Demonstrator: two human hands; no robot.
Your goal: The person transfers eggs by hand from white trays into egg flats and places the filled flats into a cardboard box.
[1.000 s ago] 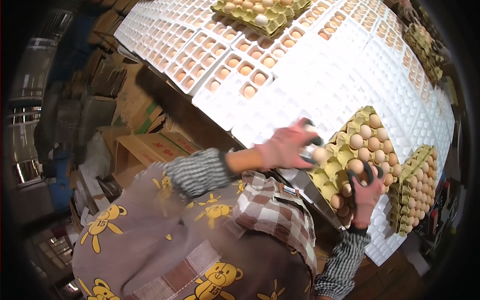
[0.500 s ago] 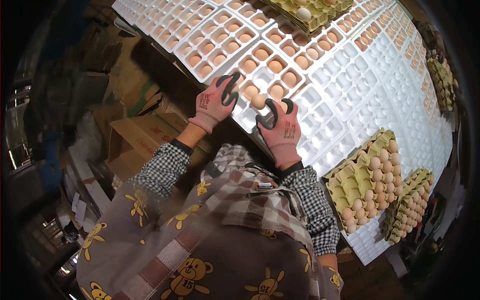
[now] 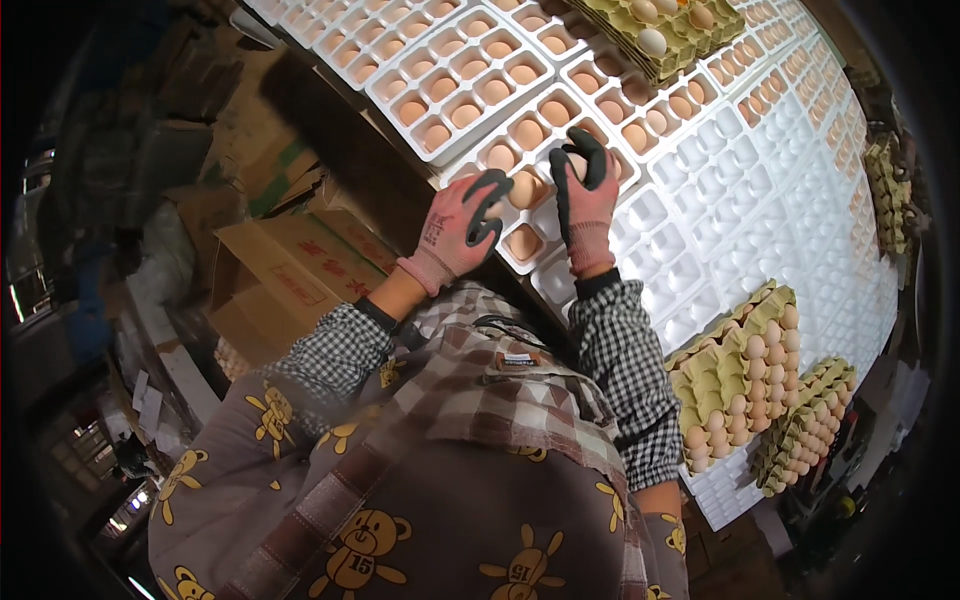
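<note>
Pink gloves with dark fingertips cover both of my hands. A white foam egg tray [image 3: 522,268] lies at the table edge in front of me, with brown eggs in several of its cups. My right hand [image 3: 586,195] curls its fingers round a brown egg [image 3: 577,166] over the tray's right side. At the tray's left edge, my left hand [image 3: 458,228] has its fingers bent round an egg [image 3: 494,210], mostly hidden by the glove. Between the hands a brown egg [image 3: 525,188] sits high in the tray; another egg [image 3: 522,241] rests in a near cup.
Filled foam trays [image 3: 470,70] continue to the far left. Foam trays with bare cups [image 3: 710,160] spread to the right. Yellowish pulp trays of eggs [image 3: 740,380] stand at the near right, and another pulp stack [image 3: 655,40] at the back. A cardboard box [image 3: 290,285] is below, left.
My right hand has moved away from me, across the tray. My left hand has shifted right and slightly nearer. An egg now rests in the near cup, and the view has shifted slightly.
</note>
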